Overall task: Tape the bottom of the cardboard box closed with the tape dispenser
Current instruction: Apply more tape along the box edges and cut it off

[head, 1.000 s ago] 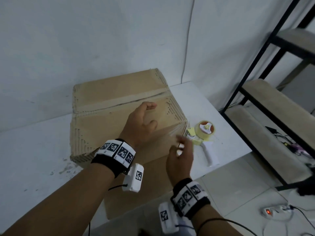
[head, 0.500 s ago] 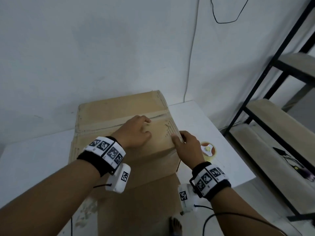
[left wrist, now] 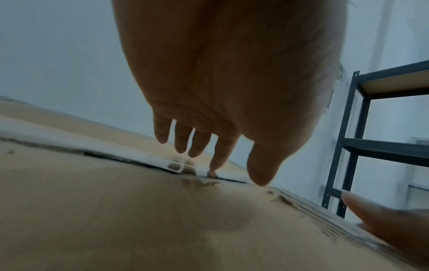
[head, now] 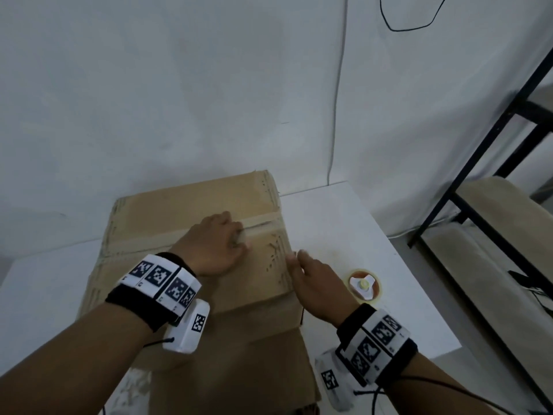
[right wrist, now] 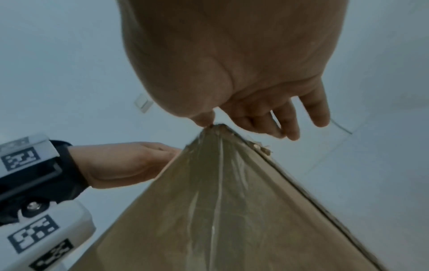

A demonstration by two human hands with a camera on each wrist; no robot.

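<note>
The cardboard box [head: 185, 205] lies bottom up on the white table [head: 344, 223]. A pale tape strip [head: 260, 226] runs along its middle seam. My left hand [head: 221, 244] lies flat on top of the box; in the left wrist view its index fingertip [left wrist: 213, 170] touches the seam. My right hand [head: 314, 280] is at the box's right edge, thumb [right wrist: 204, 120] on the top corner, fingers loosely over the side. The tape dispenser [head: 363, 287], with its yellowish roll, lies on the table just right of that hand, partly hidden.
A loose cardboard flap [head: 239, 369] hangs down over the table's front edge. A black metal shelf rack [head: 478, 220] stands to the right. A cable [head: 338, 115] runs down the white wall behind the box.
A second ago both hands hovered above the box. The left hand has come down onto the seam and the right hand has moved to the box's right edge. The dispenser has not moved.
</note>
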